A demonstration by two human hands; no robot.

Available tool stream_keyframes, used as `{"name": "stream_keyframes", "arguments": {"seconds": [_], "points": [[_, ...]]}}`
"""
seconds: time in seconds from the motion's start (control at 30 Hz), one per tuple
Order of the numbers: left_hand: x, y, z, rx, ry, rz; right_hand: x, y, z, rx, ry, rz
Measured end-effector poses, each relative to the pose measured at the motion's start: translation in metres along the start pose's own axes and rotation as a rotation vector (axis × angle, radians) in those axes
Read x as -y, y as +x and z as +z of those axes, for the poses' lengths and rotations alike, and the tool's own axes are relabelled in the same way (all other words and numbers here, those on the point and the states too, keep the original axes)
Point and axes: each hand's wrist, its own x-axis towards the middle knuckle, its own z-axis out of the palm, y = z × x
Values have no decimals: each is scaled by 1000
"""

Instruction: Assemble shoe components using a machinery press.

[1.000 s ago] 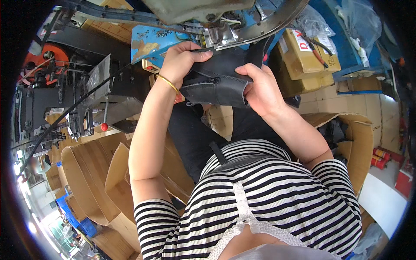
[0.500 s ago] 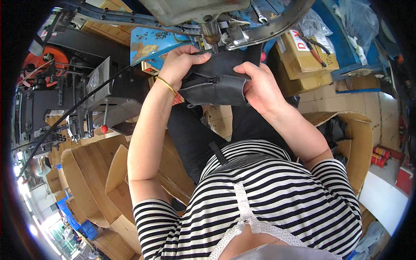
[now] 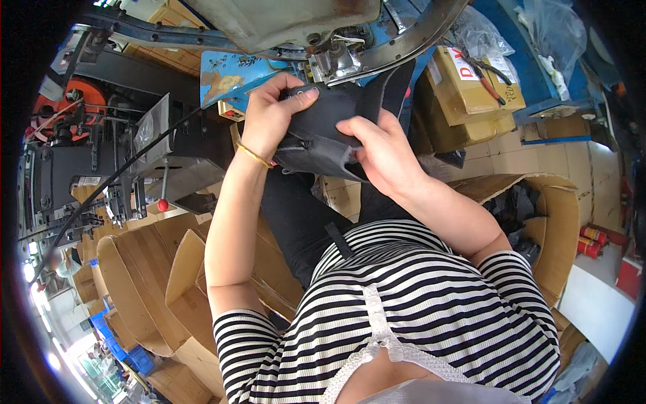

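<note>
A black leather-like piece [image 3: 326, 111], folded and seamed like a pouch or a boot upper, is between my hands just below the metal head [image 3: 334, 62] of a machine. My left hand [image 3: 272, 114] is closed on its left side, thumb on top near the upper edge. On the right, my right hand [image 3: 382, 149] pinches the piece with the thumb above and the fingers tucked under or inside its open edge, partly hidden. A wide black strap or flap [image 3: 390, 87] rises from its upper right. What exactly the piece is, I cannot tell.
A curved metal arm [image 3: 424, 40] arches over the work. At the right, red-handled pliers [image 3: 489, 79] lie on a cardboard box [image 3: 464, 97]. Open cartons [image 3: 145, 276] stand at the left, another [image 3: 562, 215] at the right. A red-knobbed lever [image 3: 163, 204] belongs to machinery on the left.
Both hands have moved slightly left and down with the black piece, away from the machine head. My right hand has shifted inward, and the strap at the upper right now shows more.
</note>
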Motion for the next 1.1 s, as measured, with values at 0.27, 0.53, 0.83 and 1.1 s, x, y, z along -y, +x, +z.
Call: {"name": "stream_keyframes", "arguments": {"seconds": [0.27,0.53,0.83,1.1], "points": [[-1,19,3,-4,107,-166,1,15,-10,29,53,62],[-4,17,2,34,-18,-273,-2,13,-6,-15,35,53],[-2,-14,6,169,505,62,-12,-17,-6,11,10,44],[-13,-1,-5,161,192,-28,-14,-5,6,88,24,-8]]}}
